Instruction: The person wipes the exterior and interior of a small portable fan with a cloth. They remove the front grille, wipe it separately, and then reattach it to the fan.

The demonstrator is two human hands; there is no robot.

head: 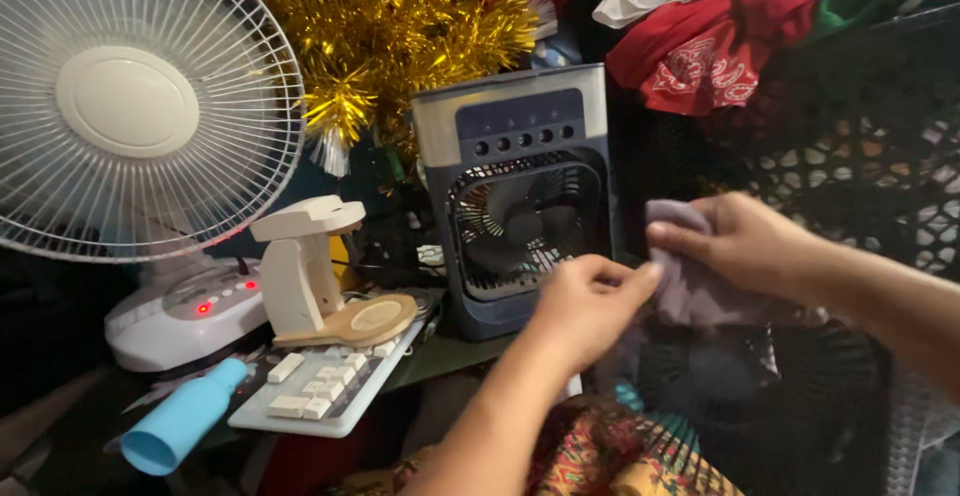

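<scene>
My left hand [585,306] pinches one edge of the grey cloth [690,286], my right hand [745,241] grips its top, just right of the small grey desk fan [520,196]. The cloth isn't touching the fan; by my judgement, wiping hasn't begun.

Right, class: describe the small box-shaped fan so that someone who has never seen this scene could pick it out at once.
Start at the big white pedestal fan on the left, then move right past the gold tinsel. Just below the tinsel stands the small box fan, close behind the left hand. Unlike the round white fan, it is square, dark blue-grey, with a row of round buttons above its grille.
</scene>
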